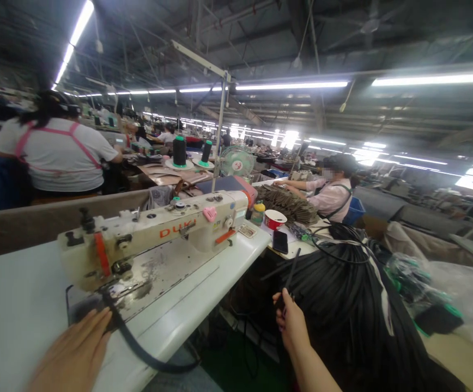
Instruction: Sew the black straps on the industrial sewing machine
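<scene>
Thin black strap [291, 269] pinched, right hand [291, 324].

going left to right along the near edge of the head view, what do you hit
left hand flat on the white table → black strap trailing from the cream sewing machine → right hand pinching a black strip → big heap of black straps

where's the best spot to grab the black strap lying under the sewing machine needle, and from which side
Probably the free stretch of the black strap where it curves off the front edge of the white table, coming from the front. That part hangs clear with room around it; further in, the left hand lies flat over it beside the sewing machine. The right hand is at the strap bundle.
</scene>
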`<state>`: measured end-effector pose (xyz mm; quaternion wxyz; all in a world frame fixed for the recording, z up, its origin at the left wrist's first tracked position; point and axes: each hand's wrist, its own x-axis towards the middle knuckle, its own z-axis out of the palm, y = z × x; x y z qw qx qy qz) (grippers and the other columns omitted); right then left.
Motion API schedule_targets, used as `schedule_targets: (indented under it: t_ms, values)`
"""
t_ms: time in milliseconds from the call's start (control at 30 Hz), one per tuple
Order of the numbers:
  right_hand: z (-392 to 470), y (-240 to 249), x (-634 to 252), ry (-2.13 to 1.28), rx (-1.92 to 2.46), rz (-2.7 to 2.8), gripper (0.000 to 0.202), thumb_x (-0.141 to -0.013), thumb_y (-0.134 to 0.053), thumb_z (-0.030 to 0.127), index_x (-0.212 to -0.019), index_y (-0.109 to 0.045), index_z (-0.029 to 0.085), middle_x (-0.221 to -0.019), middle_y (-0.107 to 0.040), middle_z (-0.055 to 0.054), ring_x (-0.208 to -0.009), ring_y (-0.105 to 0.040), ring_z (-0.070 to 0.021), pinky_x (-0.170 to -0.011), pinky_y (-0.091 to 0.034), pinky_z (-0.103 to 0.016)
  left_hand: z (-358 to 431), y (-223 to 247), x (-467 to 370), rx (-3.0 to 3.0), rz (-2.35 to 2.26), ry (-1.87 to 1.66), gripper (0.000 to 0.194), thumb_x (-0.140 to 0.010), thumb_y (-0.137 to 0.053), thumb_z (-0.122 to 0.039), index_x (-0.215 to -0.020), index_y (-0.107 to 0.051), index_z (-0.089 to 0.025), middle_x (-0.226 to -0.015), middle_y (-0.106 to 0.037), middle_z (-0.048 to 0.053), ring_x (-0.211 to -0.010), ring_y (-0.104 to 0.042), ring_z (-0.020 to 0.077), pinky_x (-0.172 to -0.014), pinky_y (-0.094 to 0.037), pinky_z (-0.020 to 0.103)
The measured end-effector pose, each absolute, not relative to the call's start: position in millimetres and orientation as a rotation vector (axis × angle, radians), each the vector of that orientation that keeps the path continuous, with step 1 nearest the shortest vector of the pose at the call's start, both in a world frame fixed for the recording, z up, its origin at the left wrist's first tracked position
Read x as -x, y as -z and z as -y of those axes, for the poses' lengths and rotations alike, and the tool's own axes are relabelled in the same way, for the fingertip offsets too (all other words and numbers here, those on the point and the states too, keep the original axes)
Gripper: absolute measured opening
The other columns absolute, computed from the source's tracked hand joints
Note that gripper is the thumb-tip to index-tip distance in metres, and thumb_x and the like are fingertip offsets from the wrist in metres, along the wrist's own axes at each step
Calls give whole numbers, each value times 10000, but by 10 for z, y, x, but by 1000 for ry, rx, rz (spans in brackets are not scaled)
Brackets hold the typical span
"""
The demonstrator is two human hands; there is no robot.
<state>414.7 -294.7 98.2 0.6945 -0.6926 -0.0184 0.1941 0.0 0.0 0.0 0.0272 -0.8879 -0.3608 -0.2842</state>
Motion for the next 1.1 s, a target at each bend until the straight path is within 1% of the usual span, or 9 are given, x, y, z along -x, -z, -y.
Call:
schedule_targets:
  t_ms: [100,200,367,467,667,800,900,1000,1100]
  values:
    - [2842,-1039,-4129,-406,1531,70,701,-640,-718,852,-807,-667,173,-486,-421,90,-388,-266,-37,-417,-142,-196,77,-83,-35,2672,1115,721,567,-964,-377,-410,-1296,-744,-133,-1420,-688,125,-1365,-617,338,-1207,-443,496]
    - [2743,-1090,-4099,-365,1519,108,635,-622,-788,758,-849,-687,173,-495,-430,93,-394,-262,-36,-421,-130,-198,126,-134,-62,2626,1089,662,628,-983,-311,-403,-1309,-734,-72,-1425,-675,152,-1346,-631,349,-1179,-468,519]
    - [2653,-1163,-4030,-337,1518,157,597,-588,-850,607,-980,-717,176,-565,-546,60,-390,-294,-40,-414,-132,-202,144,-143,-49,2629,1075,635,637,-990,-310,-418,-1325,-722,-66,-1434,-666,166,-1347,-629,360,-1168,-474,531]
    - [2652,-1176,-3979,-341,1541,163,564,-599,-856,568,-985,-734,176,-583,-577,40,-389,-309,-44,-404,-141,-205,147,-143,-44,2642,1096,638,649,-991,-311,-438,-1338,-712,-63,-1451,-653,167,-1371,-608,363,-1200,-442,537]
    - [2652,-1132,-3887,-362,1581,150,531,-597,-875,557,-929,-748,162,-561,-577,24,-385,-324,-50,-387,-142,-208,199,-235,-95,2676,1137,679,676,-1007,-261,-422,-1328,-712,-33,-1442,-656,181,-1350,-628,355,-1193,-454,550]
    - [2601,-1090,-3855,-404,1591,163,566,-582,-872,615,-886,-722,161,-509,-536,39,-378,-285,-43,-384,-128,-200,318,-408,-157,2680,1241,688,595,-1032,-317,-393,-1377,-686,-78,-1476,-632,173,-1376,-610,339,-1210,-442,542]
    - [2583,-1004,-3916,-459,1587,203,590,-570,-849,646,-900,-699,181,-529,-551,37,-377,-278,-44,-372,-147,-201,428,-591,-217,2664,1278,685,515,-1051,-365,-340,-1378,-685,-105,-1497,-619,156,-1401,-590,323,-1217,-445,522]
    - [2578,-850,-4085,-476,1512,312,542,-509,-844,580,-872,-686,209,-615,-629,-26,-388,-392,-94,-341,-200,-226,495,-751,-276,2641,1281,657,464,-1051,-391,-256,-1393,-667,-108,-1492,-629,136,-1395,-600,292,-1195,-483,481]
    - [2564,-702,-4245,-517,1543,410,448,-506,-803,481,-880,-688,264,-713,-685,-82,-409,-484,-164,-316,-279,-278,524,-829,-313,2629,1332,651,433,-1044,-426,-204,-1403,-651,-111,-1499,-627,132,-1412,-584,279,-1199,-482,474]
